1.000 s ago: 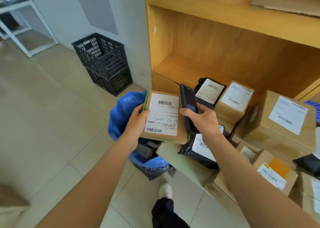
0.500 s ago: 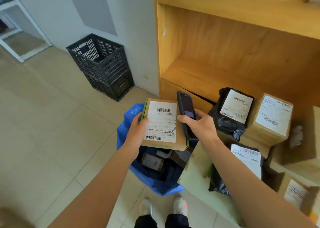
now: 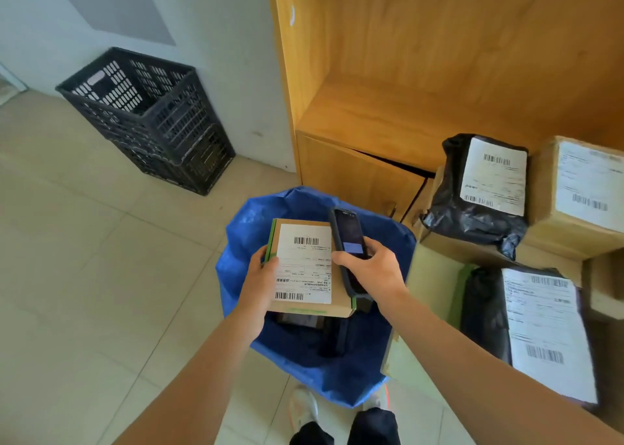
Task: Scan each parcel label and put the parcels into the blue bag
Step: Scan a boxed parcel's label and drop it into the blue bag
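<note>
Scanning step in hand, or just ending. Left hand point(image 3: 261, 280) closed around the left edge of a flat cardboard parcel point(image 3: 309, 269), thumb on the white label point(image 3: 303, 264), label side up and held level. Right hand point(image 3: 373, 272) wrapped around a dark handheld scanner point(image 3: 349, 250), thumb across the lit screen, scanner resting just beside the parcel's right edge, perhaps touching it, nose pointing away from the body. Open blue bag point(image 3: 243, 242) directly beneath both hands, mouth wide, a few dark parcels already lying at the bottom. Whether the scan has registered: impossible to tell from the screen. Next move, judged from this: confirm the read, then lower or drop the parcel straight down from the left hand, with the scanner drawn aside to the right. Further right of the right hand, more labelled parcels waiting: a black plastic one point(image 3: 479, 191), a brown box point(image 3: 580, 191), another black one point(image 3: 526, 329) nearer.
</note>
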